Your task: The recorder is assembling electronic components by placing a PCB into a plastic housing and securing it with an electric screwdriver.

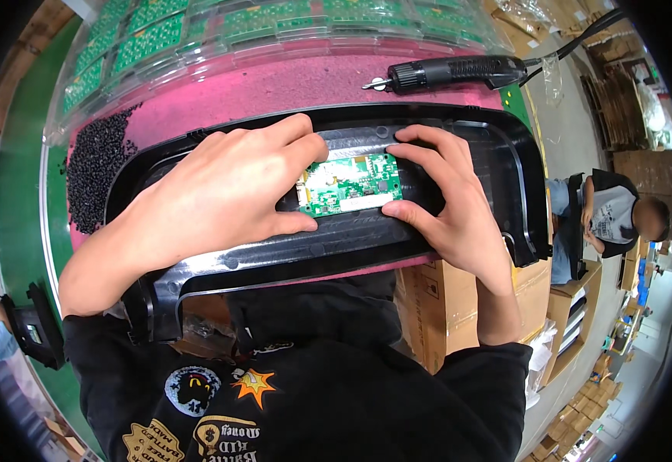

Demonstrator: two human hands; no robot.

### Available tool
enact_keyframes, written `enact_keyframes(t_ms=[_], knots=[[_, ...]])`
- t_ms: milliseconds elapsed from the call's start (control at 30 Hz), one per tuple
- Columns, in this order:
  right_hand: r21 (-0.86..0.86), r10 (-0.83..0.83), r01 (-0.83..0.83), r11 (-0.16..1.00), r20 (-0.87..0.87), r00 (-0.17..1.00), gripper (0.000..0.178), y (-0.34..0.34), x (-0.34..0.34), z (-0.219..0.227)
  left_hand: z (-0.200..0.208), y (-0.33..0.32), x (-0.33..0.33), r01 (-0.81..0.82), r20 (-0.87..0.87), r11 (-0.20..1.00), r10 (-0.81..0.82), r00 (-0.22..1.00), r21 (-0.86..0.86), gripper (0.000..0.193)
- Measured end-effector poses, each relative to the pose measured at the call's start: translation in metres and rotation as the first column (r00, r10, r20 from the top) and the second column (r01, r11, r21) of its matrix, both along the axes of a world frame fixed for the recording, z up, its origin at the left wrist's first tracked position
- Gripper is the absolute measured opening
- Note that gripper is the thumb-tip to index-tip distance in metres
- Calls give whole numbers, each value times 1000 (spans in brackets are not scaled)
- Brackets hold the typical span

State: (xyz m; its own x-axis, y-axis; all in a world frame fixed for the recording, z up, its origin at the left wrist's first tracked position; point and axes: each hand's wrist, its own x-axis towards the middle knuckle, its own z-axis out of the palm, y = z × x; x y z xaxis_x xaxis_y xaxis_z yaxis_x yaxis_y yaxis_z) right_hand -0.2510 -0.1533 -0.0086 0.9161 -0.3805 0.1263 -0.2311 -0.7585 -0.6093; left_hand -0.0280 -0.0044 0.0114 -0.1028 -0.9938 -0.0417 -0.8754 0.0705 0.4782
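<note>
A green circuit board with a white strip along its near edge lies flat inside a long black plastic housing. My left hand grips the board's left end, the thumb at its near corner and the fingers bent over the far one. At the right end, my right hand holds the board between thumb and fingertips. Whether the board touches the housing's floor is hard to tell. Both hands are over the middle of the housing, which rests on a pink mat.
A black electric screwdriver lies beyond the housing, its cable running right. Small black screws are heaped at the left. Clear trays of green boards stand at the back. Cardboard boxes are below right; another person sits at right.
</note>
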Motion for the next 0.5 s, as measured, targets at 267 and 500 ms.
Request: enact_keyframes(t_ms=[267, 500], knots=[[-10, -8, 8, 1000, -6, 1000, 59, 2, 0, 2, 8, 4, 2, 17, 9, 996, -18, 1000, 84, 63], [-182, -370, 397, 899, 167, 914, 48, -37, 8, 48, 7, 10, 8, 26, -6, 994, -25, 1000, 104, 68]])
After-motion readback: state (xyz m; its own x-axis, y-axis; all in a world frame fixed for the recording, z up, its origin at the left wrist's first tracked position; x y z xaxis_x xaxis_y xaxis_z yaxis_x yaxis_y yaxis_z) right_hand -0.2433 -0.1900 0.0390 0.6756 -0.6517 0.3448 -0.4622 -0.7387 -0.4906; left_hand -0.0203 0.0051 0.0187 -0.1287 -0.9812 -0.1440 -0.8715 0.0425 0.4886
